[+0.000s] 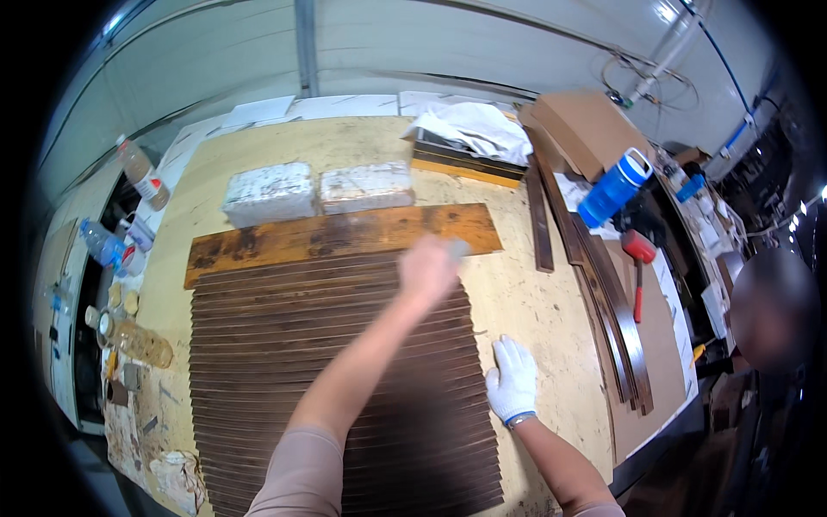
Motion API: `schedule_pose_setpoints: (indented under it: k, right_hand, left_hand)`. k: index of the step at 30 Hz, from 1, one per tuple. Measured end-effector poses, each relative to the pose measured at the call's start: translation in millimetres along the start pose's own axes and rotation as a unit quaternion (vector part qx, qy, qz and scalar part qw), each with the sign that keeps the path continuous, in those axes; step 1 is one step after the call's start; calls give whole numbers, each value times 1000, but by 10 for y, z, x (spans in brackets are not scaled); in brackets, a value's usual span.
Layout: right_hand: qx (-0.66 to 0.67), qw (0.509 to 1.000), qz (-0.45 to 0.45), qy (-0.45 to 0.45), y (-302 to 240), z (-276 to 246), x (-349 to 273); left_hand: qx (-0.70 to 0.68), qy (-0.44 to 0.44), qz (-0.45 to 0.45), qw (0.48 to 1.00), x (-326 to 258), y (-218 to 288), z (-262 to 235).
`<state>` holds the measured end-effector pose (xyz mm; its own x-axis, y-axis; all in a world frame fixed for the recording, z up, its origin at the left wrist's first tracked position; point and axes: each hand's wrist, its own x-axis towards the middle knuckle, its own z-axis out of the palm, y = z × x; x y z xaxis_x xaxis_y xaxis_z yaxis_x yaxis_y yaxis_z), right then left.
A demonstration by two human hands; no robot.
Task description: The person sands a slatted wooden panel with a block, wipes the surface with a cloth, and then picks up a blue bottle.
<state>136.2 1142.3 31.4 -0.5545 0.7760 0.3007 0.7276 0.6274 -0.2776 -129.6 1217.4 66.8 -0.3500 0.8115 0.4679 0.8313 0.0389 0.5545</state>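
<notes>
My left hand (426, 274), bare and slightly blurred, is closed on a small grey pad (457, 249) whose kind I cannot make out. It is over the far right part of a row of dark brown wooden slats (327, 345), laid side by side across the table. Along their far edge lies a lighter brown board (345, 236) with dark stains. My right hand (512, 379), in a white knit glove, rests with fingers stretched out on the tabletop beside the slats' right ends, holding nothing.
Two whitish wrapped blocks (270, 193) stand behind the board. A cloth-topped box (469, 155) sits at the back. To the right are long dark strips (616, 323), a red mallet (638, 250), a blue bottle (614, 188) and a cardboard box (590, 129). Bottles (142, 345) line the left edge. A person (775, 310) is at far right.
</notes>
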Motion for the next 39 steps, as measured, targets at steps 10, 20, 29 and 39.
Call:
schedule_pose_setpoints:
  k: [10, 20, 29, 39]
  right_hand:
    - [17, 1000, 2, 1, 34, 51, -22]
    - [14, 1000, 23, 0, 36, 47, -25]
    - [-16, 1000, 0, 2, 53, 94, -31]
    - [-10, 1000, -2, -8, 31, 97, -37]
  left_hand:
    - [23, -135, 3, 991, -88, 302, 175]
    - [179, -22, -211, 961, -821, -1283, -1670]
    - [133, 98, -255, 953, -1637, -1322, -2476]
    - [272, 73, -226, 933, -1907, -1552, -2583]
